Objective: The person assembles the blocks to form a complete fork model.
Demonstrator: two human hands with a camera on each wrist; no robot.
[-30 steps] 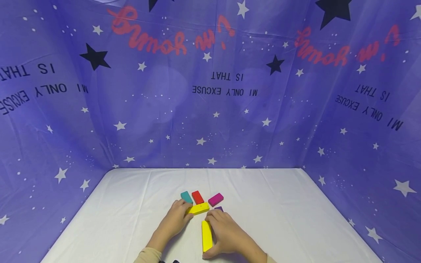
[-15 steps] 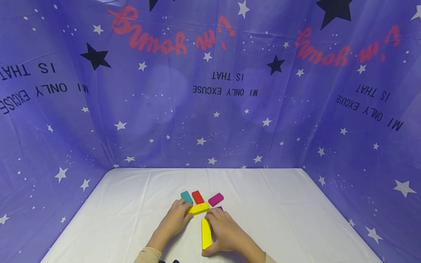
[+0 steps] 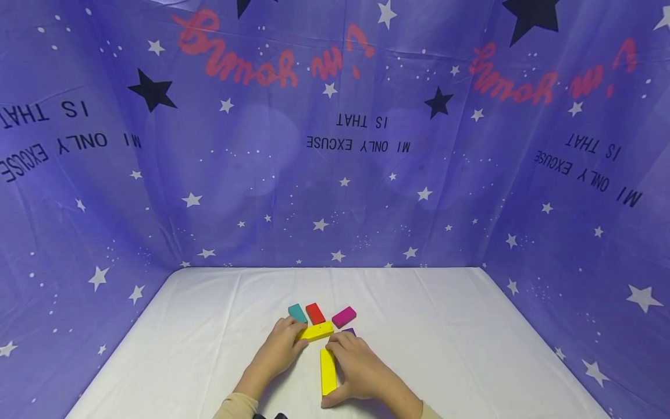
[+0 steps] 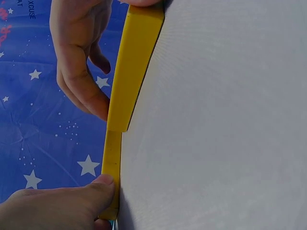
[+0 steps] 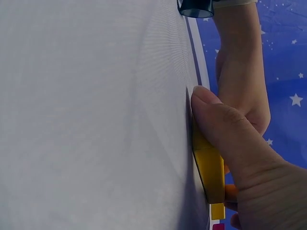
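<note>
In the head view, my left hand (image 3: 280,347) grips the left end of a yellow block (image 3: 318,331) lying crosswise on the white cloth. Nearer the front edge, my right hand (image 3: 359,370) holds a second yellow block (image 3: 328,372) lengthwise, thumb at its near end and fingers at its far end. The left wrist view shows the second yellow block (image 4: 135,67) in front of the first yellow block (image 4: 111,158), which the left thumb presses. Whether the two blocks touch, I cannot tell. The right thumb lies along a yellow block (image 5: 209,175) in the right wrist view.
Behind the hands lie a teal block (image 3: 296,313), a red block (image 3: 315,313) and a magenta block (image 3: 344,317). A purple block (image 3: 349,331) is partly hidden by the right hand. Dark objects (image 3: 280,416) show at the bottom edge. A starry purple curtain (image 3: 335,203) surrounds the table.
Since a second ago, the right hand and its yellow block have shifted very slightly away from the front edge and to the left. The left hand keeps its grip in the same place.
</note>
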